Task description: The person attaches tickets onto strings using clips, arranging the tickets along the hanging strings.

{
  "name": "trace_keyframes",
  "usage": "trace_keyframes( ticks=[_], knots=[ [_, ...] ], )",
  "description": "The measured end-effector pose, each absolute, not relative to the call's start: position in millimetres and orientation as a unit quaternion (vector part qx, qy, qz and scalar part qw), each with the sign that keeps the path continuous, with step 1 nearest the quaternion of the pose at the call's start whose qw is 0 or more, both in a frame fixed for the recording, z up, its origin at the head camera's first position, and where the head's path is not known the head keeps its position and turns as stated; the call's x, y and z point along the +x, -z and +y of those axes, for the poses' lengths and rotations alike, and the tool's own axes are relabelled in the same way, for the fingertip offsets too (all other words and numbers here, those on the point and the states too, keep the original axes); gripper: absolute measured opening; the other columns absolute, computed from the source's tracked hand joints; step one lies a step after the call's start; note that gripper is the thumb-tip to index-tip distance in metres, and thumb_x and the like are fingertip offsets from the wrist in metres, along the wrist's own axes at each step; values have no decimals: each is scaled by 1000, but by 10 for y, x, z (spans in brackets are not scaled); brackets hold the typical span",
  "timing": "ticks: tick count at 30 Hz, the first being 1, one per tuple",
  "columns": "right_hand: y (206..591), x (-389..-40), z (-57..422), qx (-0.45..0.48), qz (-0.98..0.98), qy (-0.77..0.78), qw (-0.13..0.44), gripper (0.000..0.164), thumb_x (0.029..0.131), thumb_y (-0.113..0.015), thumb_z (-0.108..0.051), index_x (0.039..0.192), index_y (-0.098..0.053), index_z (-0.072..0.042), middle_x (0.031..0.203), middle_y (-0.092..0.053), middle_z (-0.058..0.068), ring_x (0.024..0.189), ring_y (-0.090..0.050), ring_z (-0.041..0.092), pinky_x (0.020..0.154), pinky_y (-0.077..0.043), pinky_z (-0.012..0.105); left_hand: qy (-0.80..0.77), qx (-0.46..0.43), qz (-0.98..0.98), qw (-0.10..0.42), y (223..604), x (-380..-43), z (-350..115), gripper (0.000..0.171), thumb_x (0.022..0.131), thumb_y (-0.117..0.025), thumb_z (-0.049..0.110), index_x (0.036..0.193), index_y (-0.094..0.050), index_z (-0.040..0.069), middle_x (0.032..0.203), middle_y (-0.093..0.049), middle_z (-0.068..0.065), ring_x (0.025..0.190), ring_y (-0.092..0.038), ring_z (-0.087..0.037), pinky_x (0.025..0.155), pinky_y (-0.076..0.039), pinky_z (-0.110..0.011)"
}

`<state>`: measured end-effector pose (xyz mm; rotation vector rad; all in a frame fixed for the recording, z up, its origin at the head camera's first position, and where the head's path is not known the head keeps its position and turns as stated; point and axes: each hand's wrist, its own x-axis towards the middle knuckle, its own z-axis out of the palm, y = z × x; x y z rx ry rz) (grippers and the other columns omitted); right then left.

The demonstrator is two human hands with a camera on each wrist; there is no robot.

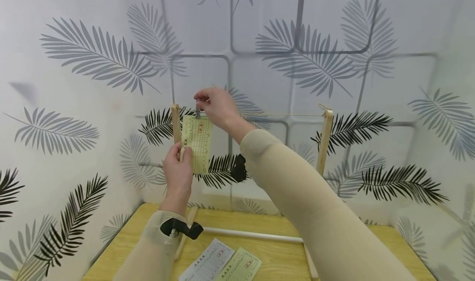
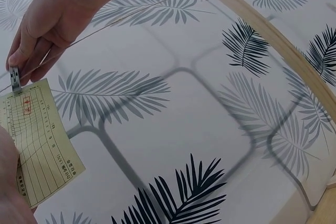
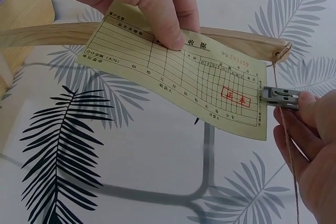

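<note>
Upright in front of the wall hangs a yellow receipt slip point(image 1: 198, 149) with a printed grid and a red stamp box. My left hand point(image 1: 177, 170) pinches it by the lower left edge, thumb across the front. At its top end sits a grey metal clip point(image 3: 283, 97), and my right hand point(image 1: 221, 108) pinches the clip's rear end between thumb and fingers. The clip's front overlaps the slip's edge in the right wrist view. A thin string point(image 1: 285, 115) passes right at the clip, stretched between two wooden posts.
The left post point(image 1: 176, 124) stands just behind the slip, the right post point(image 1: 325, 142) farther right. A white rod point(image 1: 256, 234) joins the frame's base low over the wooden table point(image 1: 122, 252). A white slip point(image 1: 209, 261) and another yellow slip point(image 1: 241, 266) lie on the table.
</note>
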<state>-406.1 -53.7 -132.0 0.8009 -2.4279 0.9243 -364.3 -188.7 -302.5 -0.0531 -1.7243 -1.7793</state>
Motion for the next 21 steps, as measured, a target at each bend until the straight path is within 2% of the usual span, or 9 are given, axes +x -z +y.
trace_keyframes(
  ticks=[6, 10, 12, 19, 21],
  knots=[
    [1319, -4041, -563, 294, -876, -331, 190, 34, 114, -64, -18, 146, -71, -11, 132, -77, 2, 118, -71, 13, 99, -57, 29, 683, -21, -657, 319, 3024, -3636, -1896, 39, 117, -58, 21, 153, -62, 7, 148, -65, -12, 126, -65, -20, 98, -57, -36],
    [1329, -4032, -568, 294, -879, -325, 190, 36, 114, -63, -19, 149, -69, -11, 136, -75, 2, 121, -71, 14, 103, -56, 31, 681, -16, -660, 318, 3015, -3630, -1885, 39, 117, -58, 22, 153, -62, 8, 142, -69, -12, 118, -68, -20, 88, -58, -28],
    [1330, -4026, -566, 293, -879, -323, 191, 37, 115, -62, -19, 150, -68, -11, 137, -75, 3, 122, -70, 15, 104, -55, 31, 679, -15, -661, 319, 3011, -3626, -1879, 39, 117, -59, 22, 153, -63, 9, 140, -70, -12, 116, -69, -21, 86, -58, -28],
    [1345, -4011, -557, 300, -879, -320, 184, 40, 114, -62, -18, 154, -65, -10, 143, -73, 5, 126, -70, 17, 108, -55, 34, 681, -17, -660, 317, 3018, -3622, -1878, 40, 116, -60, 21, 153, -62, 7, 147, -67, -13, 128, -66, -23, 102, -56, -42],
    [1346, -4007, -560, 304, -880, -319, 180, 41, 115, -61, -18, 155, -64, -9, 144, -72, 6, 127, -69, 18, 109, -54, 35, 685, -20, -656, 316, 3026, -3623, -1886, 39, 116, -59, 20, 153, -61, 7, 145, -68, -14, 127, -66, -24, 103, -56, -45]
  ],
)
